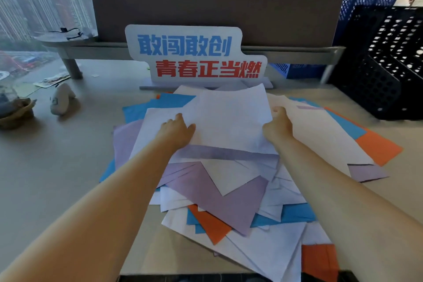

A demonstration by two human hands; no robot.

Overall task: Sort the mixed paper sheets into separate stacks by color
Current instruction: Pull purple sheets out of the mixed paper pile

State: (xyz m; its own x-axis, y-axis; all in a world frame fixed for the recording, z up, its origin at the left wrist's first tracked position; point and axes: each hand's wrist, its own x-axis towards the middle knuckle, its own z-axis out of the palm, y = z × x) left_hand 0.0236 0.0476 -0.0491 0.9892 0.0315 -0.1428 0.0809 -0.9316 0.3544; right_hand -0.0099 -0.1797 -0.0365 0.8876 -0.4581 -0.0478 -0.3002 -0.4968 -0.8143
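Gripping one white sheet (229, 119) by its side edges, the left hand (177, 129) and right hand (278, 126) hold it over the mixed pile (217, 201) on the desk (68, 155), which shows four colours: white, purple, blue, orange. One sign (194, 55) stands just behind the pile, and one black crate (377, 64) crowds its right side.

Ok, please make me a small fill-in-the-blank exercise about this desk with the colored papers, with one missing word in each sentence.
1. The left hand and the right hand grip one ____ sheet above the paper pile.
2. On the sign, the upper line is blue and the lower line is ____.
3. The nearest crate, on the right, is ____.
Missing words: white; red; black.
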